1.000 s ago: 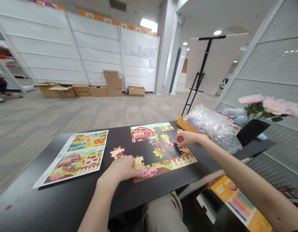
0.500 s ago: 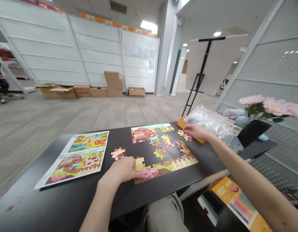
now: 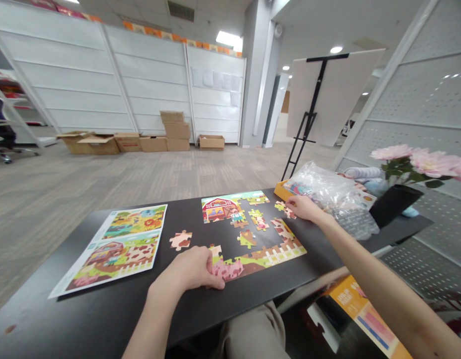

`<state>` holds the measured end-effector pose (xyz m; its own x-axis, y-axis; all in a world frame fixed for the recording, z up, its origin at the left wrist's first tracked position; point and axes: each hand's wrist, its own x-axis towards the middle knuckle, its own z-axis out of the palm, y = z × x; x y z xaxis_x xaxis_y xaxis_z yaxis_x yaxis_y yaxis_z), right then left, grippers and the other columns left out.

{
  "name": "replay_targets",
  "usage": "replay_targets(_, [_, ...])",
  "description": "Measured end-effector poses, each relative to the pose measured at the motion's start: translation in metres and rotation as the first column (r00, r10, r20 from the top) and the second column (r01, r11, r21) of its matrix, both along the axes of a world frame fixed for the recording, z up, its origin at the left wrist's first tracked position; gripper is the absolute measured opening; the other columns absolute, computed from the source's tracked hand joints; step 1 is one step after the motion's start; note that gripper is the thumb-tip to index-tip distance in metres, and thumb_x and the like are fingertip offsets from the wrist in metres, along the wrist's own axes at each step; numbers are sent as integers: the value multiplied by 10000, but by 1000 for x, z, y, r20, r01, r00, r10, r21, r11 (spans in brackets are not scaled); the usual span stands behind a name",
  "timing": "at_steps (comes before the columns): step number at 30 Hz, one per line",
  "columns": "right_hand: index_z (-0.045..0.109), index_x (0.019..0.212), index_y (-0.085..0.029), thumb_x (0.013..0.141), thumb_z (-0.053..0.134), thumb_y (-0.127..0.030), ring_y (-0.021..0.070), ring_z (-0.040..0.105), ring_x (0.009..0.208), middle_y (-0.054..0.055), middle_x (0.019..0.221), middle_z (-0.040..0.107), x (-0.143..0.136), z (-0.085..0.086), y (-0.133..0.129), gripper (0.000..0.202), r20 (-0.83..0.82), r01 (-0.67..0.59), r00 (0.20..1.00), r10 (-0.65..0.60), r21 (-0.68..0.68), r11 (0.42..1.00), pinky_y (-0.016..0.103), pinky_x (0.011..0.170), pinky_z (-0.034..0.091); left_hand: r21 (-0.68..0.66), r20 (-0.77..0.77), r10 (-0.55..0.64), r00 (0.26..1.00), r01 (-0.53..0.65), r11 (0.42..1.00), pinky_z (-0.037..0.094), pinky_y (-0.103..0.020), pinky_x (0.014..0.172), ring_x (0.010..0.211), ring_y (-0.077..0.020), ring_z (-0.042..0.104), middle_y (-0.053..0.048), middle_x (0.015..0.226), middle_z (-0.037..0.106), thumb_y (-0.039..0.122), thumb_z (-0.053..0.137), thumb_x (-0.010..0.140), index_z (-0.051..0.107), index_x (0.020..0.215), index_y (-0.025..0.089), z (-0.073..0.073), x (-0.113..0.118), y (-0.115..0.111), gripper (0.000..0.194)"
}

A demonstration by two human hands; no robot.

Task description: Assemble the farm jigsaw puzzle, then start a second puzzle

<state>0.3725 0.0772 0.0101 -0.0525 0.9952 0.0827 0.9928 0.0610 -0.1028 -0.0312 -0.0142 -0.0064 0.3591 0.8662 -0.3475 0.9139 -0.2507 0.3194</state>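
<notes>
A partly joined jigsaw puzzle lies on the black table. My left hand [image 3: 191, 269] grips its near left corner, thumb along the bottom edge by the pink pig piece [image 3: 227, 269]; the curled fingers hide part of that corner. Farther right, my right hand [image 3: 304, 206] pinches the end of a cow-patterned puzzle piece [image 3: 286, 210], which rests on the table. Between the hands are the joined barn section [image 3: 217, 209], a loose hen piece [image 3: 246, 238] and a small cow-face section [image 3: 258, 219]. A cow-spotted piece [image 3: 180, 240] lies left of the puzzle.
A printed picture sheet [image 3: 131, 244] lies on the left of the table [image 3: 114, 319]. At the right stand a yellow box [image 3: 280, 190], clear plastic bags [image 3: 327, 189] and a black vase [image 3: 394, 204] of pink flowers. Below the table's edge is an orange box [image 3: 368, 314].
My left thumb has slid down and right to the puzzle's bottom edge. My right hand has shifted slightly right along its piece. The view has tilted a little.
</notes>
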Motion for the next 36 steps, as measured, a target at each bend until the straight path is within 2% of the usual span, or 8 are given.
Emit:
replay_targets(5, [755, 910, -165, 935, 497, -218, 219, 709, 817, 104, 864, 780, -2, -13, 15, 265, 92, 62, 994, -55, -73, 995, 263, 716, 468, -12, -15, 16, 1000, -16, 1000, 309, -297, 560, 784, -254, 676, -38, 818, 732, 578, 795, 545, 605, 734, 229, 2, 2, -2, 441])
replay_targets(10, [728, 1019, -170, 944, 543, -367, 282, 704, 983, 151, 1069, 759, -3, -27, 17, 280, 178, 78, 982, -65, -63, 995, 305, 748, 481, -31, -11, 26, 1000, -26, 999, 309, -293, 554, 768, -249, 675, -34, 801, 723, 576, 798, 545, 601, 731, 228, 5, 3, -3, 441])
replay_targets(13, [722, 1030, -187, 949, 540, -421, 300, 701, 1016, 151, 1104, 750, -3, -29, 15, 307, 204, 84, 977, -66, -80, 993, 323, 751, 493, -26, -11, 18, 1000, -18, 999, 317, -298, 560, 775, -260, 674, -39, 805, 724, 585, 798, 548, 602, 731, 230, 3, 3, -1, 445])
replay_targets(17, [723, 1015, -188, 958, 541, -414, 295, 702, 1017, 151, 1087, 752, -1, -28, 10, 296, 223, 83, 972, -66, -67, 994, 318, 750, 499, -32, -17, 17, 1000, -18, 999, 321, -297, 568, 787, -263, 679, -37, 823, 734, 589, 801, 549, 601, 734, 233, 1, 2, 0, 448])
replay_targets(26, [702, 1042, -164, 986, 506, -334, 274, 702, 1001, 158, 1087, 731, 18, -42, -16, 266, 277, 67, 959, -53, -41, 997, 307, 777, 490, -29, -25, 25, 999, -26, 999, 305, -297, 549, 770, -260, 677, -28, 809, 734, 570, 796, 556, 587, 733, 235, 2, 2, -1, 433])
replay_targets(31, [709, 978, -156, 998, 469, -309, 246, 711, 929, 146, 1036, 738, 22, -38, -39, 285, 300, 63, 953, -46, -50, 997, 281, 732, 471, -12, -17, 11, 1000, -11, 1000, 294, -301, 545, 756, -256, 667, -30, 798, 728, 571, 785, 557, 588, 728, 235, -1, 2, 0, 425])
replay_targets(36, [712, 927, -168, 974, 502, -300, 251, 711, 936, 138, 1014, 746, 23, -33, -49, 253, 285, 36, 958, -11, -80, 996, 279, 728, 465, -13, -27, 27, 999, -27, 1000, 308, -305, 559, 761, -258, 662, -34, 814, 725, 593, 782, 550, 597, 735, 236, -1, 1, 1, 442])
